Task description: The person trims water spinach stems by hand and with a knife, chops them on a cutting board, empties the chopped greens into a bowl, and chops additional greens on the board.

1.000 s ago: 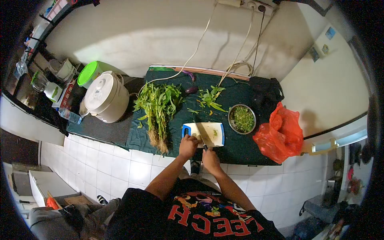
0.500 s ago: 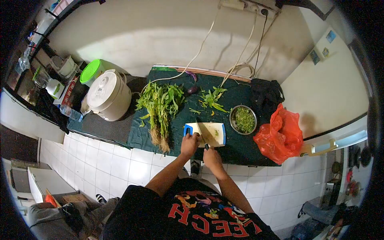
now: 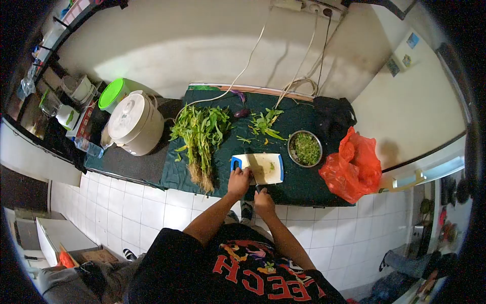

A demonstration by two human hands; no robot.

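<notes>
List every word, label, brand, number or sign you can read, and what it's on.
"LEECH": upside down in this view, on the black shirt.
Red box: pale marks, too small and blurred to read.
Nothing else is legible.

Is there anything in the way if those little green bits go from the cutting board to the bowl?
Nothing visible. Between the cutting board and the metal bowl there's only dark green cloth. The loose leaves lie beyond the board's far edge, outside that gap.
</notes>
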